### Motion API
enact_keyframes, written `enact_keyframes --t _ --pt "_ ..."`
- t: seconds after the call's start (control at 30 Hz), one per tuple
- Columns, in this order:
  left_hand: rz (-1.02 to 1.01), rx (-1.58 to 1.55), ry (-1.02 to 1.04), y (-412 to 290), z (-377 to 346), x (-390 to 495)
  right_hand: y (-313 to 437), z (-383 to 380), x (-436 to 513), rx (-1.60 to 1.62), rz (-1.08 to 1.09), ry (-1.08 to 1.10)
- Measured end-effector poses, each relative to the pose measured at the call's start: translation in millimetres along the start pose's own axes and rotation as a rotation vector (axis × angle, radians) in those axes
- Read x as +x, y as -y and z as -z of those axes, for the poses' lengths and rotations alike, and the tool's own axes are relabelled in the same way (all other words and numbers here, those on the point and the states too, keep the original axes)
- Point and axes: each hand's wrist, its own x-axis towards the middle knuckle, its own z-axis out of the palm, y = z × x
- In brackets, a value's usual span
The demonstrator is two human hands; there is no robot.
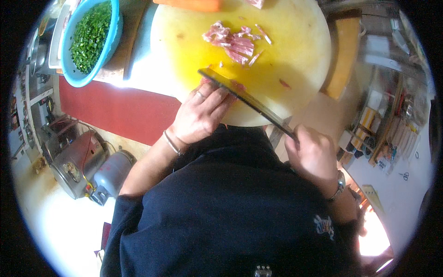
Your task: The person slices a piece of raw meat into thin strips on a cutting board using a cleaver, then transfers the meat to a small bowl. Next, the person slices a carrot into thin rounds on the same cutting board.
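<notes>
A large round cutting board [294, 45] lies before me. My left hand [204, 110] rests on its near part, fingers bent over a piece of raw meat [238, 85] that is mostly hidden by the fingers and blade. My right hand [311, 152] grips the handle end of a knife [256, 107]. The blade runs up and left across the board, touching or close beside my left fingertips. Beyond it lies a small pile of cut raw meat strips [238, 46], with a few loose slivers around. A small red scrap [284, 83] lies farther right.
An orange object [190, 4] and another meat piece [256, 2] are at the board's far edge. A blue basin [78, 81] of chopped greens [90, 39] stands at left. A gas cylinder [112, 173] stands on the floor at lower left. Shelves and a white surface [398, 204] are at right.
</notes>
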Motion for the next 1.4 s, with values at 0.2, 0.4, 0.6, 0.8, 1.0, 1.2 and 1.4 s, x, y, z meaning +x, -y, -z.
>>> enact_keyframes --t 0.2,0.4,0.6,0.8,1.0,1.2,1.4 --pt "0.035 -0.120 0.063 5.7 -17.4 -4.4 5.9 9.8 -4.0 -0.096 -0.038 0.083" --pt "0.035 -0.102 0.009 6.3 -23.5 -7.7 14.2 11.1 1.4 -0.250 -0.122 0.230" --pt "0.038 -0.057 -0.034 3.2 -22.0 -4.0 5.2 -11.0 38.2 0.012 -0.137 0.194" --pt "0.026 0.044 -0.225 1.5 -26.5 3.4 16.5 -20.2 27.6 0.193 -0.129 -0.106" --pt "0.153 -0.117 -0.106 3.4 -29.4 -8.6 10.0 -2.6 -1.9 -0.083 -0.072 0.078" --pt "0.138 -0.107 -0.131 4.8 -29.1 -9.9 17.0 3.1 11.4 -0.131 -0.150 0.208" --pt "0.164 -0.035 -0.201 3.3 -26.8 -1.9 18.1 -23.3 52.2 0.147 -0.138 0.064"
